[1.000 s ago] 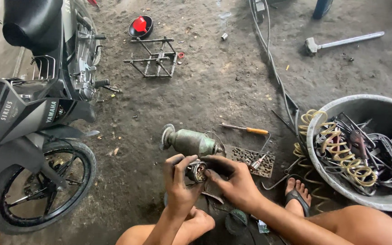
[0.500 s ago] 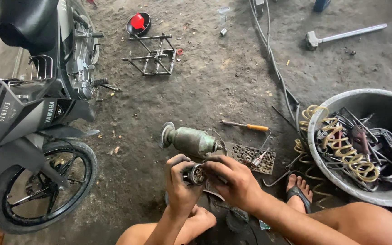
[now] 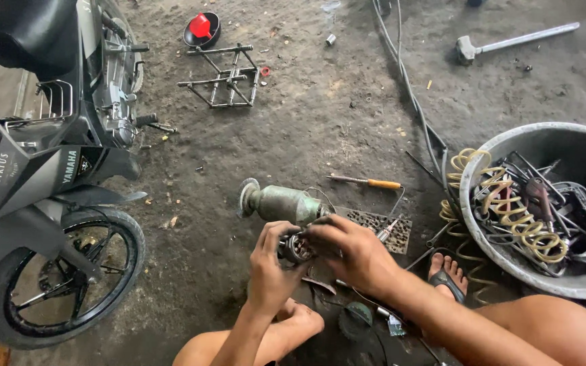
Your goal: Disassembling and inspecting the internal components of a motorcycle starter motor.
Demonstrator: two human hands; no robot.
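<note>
Head view. The left hand (image 3: 270, 268) and the right hand (image 3: 350, 252) both close around a small round metal part (image 3: 296, 247), held above the floor just in front of the greenish motor housing (image 3: 281, 202). The left fingers curl under and around the part; the right fingers wrap over its top and far side, clamped on it.

Judgement: the part is best kept square between both hands, with the left hand steadying while the right fingers work, and low over the floor so that any loose piece does not roll into the grit.

The floor (image 3: 320, 115) is bare, dirty concrete. A screwdriver (image 3: 366, 181) with an orange handle lies just beyond the housing. At the right edge stands a grey tub (image 3: 503, 254) of tools and a coiled hose. A motorcycle (image 3: 49, 183) stands at the left edge; a hammer (image 3: 510, 41) lies near the top right corner.
</note>
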